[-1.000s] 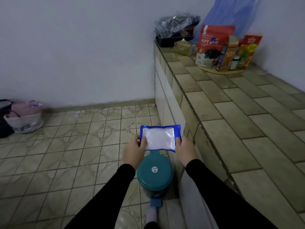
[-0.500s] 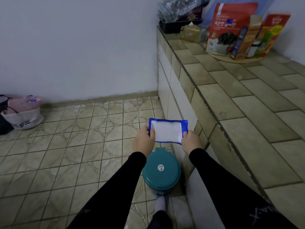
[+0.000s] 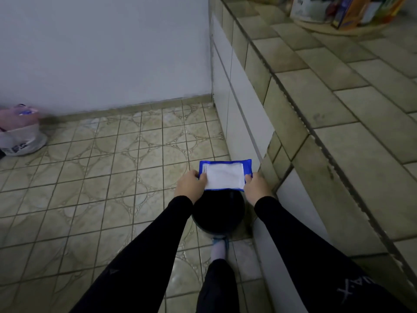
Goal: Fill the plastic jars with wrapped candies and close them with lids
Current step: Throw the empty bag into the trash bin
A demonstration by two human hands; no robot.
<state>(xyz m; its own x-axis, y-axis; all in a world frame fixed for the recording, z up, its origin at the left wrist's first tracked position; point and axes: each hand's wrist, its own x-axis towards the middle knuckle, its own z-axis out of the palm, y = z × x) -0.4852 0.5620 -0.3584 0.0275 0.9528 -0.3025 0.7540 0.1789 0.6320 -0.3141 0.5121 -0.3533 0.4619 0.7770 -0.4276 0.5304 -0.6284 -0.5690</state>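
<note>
Blue-edged, flat plastic pouch with a white middle (image 3: 224, 175) is held level above the round pedal bin (image 3: 218, 213), whose mouth shows open and dark right under it. The left hand (image 3: 190, 182) pinches the pouch's left short edge, thumb on top and fingers curled beneath; the right hand (image 3: 257, 185) pinches the right short edge in the same way. Both arms wear long black sleeves (image 3: 158, 242). A foot in a pale sock and blue slipper (image 3: 219, 247) rests at the near side of the bin, on the pedal as far as can be seen.

Right of the bin rises the tiled olive-green counter (image 3: 338, 114) with white panels down its front. Far back on the counter from the bin stand colourful food packets on a round wooden tray (image 3: 338, 30), cut off by the frame. Far to the left of the bin, against the pale wall, sits a white plastic bag with pink contents (image 3: 20, 134) on the patterned tile floor (image 3: 112, 166).
</note>
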